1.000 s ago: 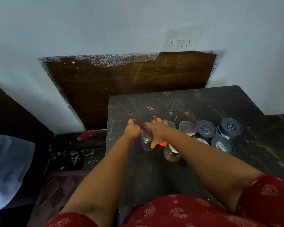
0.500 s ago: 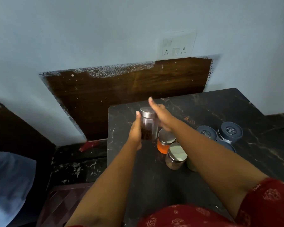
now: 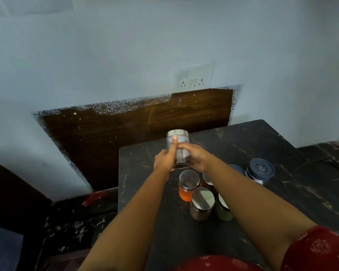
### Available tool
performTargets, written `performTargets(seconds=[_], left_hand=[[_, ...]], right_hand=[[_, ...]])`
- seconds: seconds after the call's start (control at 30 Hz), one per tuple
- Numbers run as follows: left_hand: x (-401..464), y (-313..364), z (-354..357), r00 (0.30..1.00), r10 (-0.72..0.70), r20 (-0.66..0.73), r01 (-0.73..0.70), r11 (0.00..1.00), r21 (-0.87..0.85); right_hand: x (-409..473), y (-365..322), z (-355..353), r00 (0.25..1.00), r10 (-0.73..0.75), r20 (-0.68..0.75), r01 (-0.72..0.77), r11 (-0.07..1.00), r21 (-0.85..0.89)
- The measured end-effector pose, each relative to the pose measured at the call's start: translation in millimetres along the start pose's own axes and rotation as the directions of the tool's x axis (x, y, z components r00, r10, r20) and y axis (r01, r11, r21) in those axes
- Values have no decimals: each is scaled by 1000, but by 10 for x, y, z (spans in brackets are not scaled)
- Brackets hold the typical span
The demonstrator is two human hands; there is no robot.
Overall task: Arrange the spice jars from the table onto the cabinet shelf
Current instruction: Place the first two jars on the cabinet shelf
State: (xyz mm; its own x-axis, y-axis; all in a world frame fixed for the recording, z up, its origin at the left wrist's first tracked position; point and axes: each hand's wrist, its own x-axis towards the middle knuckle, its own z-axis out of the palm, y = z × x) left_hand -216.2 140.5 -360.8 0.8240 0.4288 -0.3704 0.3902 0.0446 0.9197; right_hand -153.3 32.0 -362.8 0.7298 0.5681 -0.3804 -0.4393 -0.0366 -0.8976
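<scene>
A glass spice jar (image 3: 179,142) with a steel lid and a dark spice at its bottom is held up above the black marble table (image 3: 262,145). My left hand (image 3: 164,158) grips its left side, and my right hand (image 3: 194,156) grips its right side. Below them on the table stand an orange-filled jar (image 3: 188,186), a brown-filled jar (image 3: 201,204), a green-filled jar (image 3: 223,211) and another jar (image 3: 207,178), the last two half hidden by my right forearm. Two dark-lidded jars (image 3: 259,170) stand further right. No cabinet shelf is in view.
A pale blue wall with a switch and socket plate (image 3: 193,76) rises behind the table. A dark wooden panel (image 3: 125,130) leans against the wall at the left. A lower dark marble ledge (image 3: 74,222) lies left of the table, with a red item (image 3: 94,197) on it.
Both hands closed on the steel-lidded jar in the cluster and lifted it off the table, away from me. The view has tilted upward, showing more wall.
</scene>
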Motion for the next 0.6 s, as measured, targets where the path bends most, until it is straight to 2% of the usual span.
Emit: performTargets(seconds=[0.07, 0.2, 0.3, 0.4, 0.5, 0.6], left_hand=[[-16, 65, 43, 999, 44, -9, -43, 998, 44], [135, 71, 12, 999, 34, -2, -34, 996, -88], [187, 71, 16, 998, 40, -44, -46, 989, -140], [187, 69, 81, 986, 132, -106, -136, 990, -28], [186, 94, 78, 975, 194, -108, -185, 979, 83], [212, 120, 35, 981, 172, -93, -173, 985, -6]], right_hand=[[5, -34, 24, 999, -21, -38, 23, 998, 51], [-15, -137, -86, 999, 26, 44, -36, 974, 223], [27, -156, -98, 999, 36, 39, -41, 990, 134], [72, -129, -62, 1000, -5, 19, 3, 992, 123], [93, -175, -77, 999, -39, 13, 36, 981, 193], [108, -220, -136, 999, -11, 42, -1, 962, 274]])
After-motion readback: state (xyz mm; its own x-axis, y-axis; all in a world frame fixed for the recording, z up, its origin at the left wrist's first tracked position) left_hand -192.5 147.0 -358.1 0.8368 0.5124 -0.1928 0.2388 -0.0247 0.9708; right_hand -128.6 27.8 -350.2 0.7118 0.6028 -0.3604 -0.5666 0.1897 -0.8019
